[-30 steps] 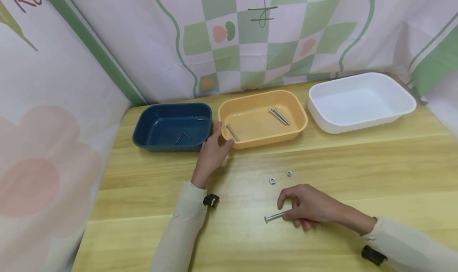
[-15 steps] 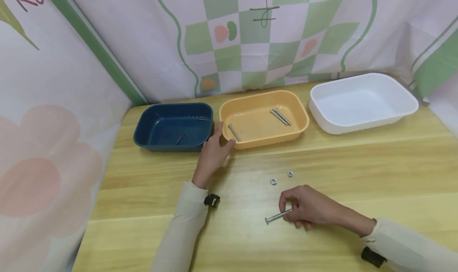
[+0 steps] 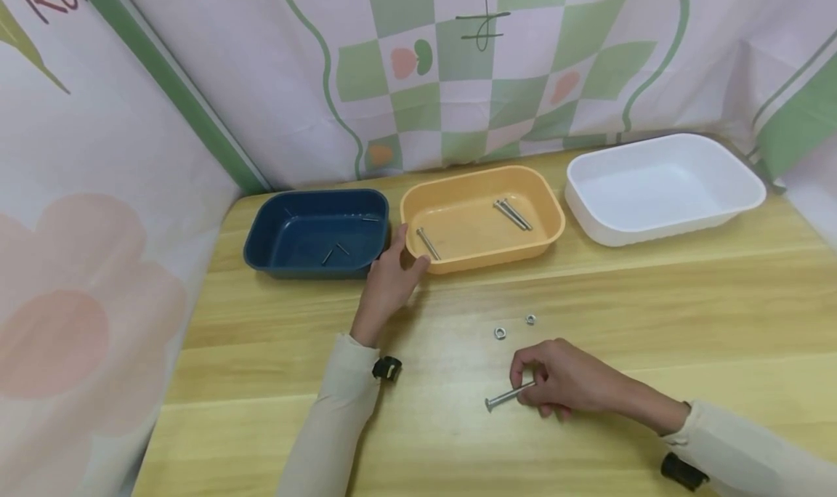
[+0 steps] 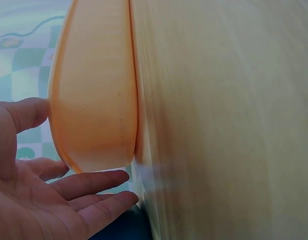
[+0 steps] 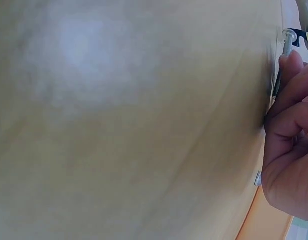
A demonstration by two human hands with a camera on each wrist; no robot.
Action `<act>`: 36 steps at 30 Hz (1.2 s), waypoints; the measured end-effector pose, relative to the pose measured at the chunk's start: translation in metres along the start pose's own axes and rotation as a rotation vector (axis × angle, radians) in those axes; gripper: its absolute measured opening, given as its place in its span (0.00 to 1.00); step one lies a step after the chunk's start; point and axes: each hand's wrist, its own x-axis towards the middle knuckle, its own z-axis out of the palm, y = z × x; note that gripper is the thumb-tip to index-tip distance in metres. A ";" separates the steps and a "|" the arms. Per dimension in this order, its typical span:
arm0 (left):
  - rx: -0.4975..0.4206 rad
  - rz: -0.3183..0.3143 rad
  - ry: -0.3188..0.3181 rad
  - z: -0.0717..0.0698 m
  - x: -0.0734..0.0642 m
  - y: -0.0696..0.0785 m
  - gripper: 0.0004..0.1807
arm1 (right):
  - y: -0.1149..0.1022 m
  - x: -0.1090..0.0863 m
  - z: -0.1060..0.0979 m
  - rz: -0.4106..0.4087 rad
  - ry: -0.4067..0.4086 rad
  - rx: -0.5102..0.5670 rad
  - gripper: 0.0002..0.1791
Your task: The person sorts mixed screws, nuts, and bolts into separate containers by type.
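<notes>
My right hand (image 3: pixel 562 377) pinches a silver bolt (image 3: pixel 503 397) between thumb and finger, low over the wooden table. The bolt's flat round head points left; in the right wrist view the head (image 5: pixel 289 34) shows beyond the fingertips. Two silver nuts, a nearer one (image 3: pixel 500 333) and a farther one (image 3: pixel 530 320), lie on the table just beyond this hand. At the yellow tray (image 3: pixel 487 257), my left hand (image 3: pixel 390 283) rests its thumb and straight fingers around the near left corner. Inside that tray lie several long bolts (image 3: pixel 428 243).
To the left stands a dark blue tray (image 3: pixel 314 270) with several small thin metal pieces (image 3: pixel 343 248). A white tray (image 3: pixel 660 224) stands at the back right. A patterned cloth (image 3: pixel 458 104) hangs behind the table (image 3: pixel 261 381).
The bolt has tilted slightly, and more of its shaft shows above my right fingers, which have drawn closer together. My left hand and the trays stay in place.
</notes>
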 end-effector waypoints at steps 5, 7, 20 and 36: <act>0.003 -0.007 -0.002 -0.001 0.000 0.001 0.39 | -0.002 0.001 -0.003 -0.004 0.003 0.007 0.05; 0.000 -0.010 -0.003 -0.001 0.001 0.002 0.39 | -0.003 0.001 -0.005 -0.008 0.007 0.004 0.05; 0.026 -0.038 -0.008 -0.002 0.003 0.003 0.38 | -0.013 0.000 -0.017 -0.027 0.051 -0.021 0.04; 0.014 -0.053 -0.013 -0.001 0.003 0.003 0.38 | -0.023 0.006 -0.040 -0.069 0.125 -0.113 0.05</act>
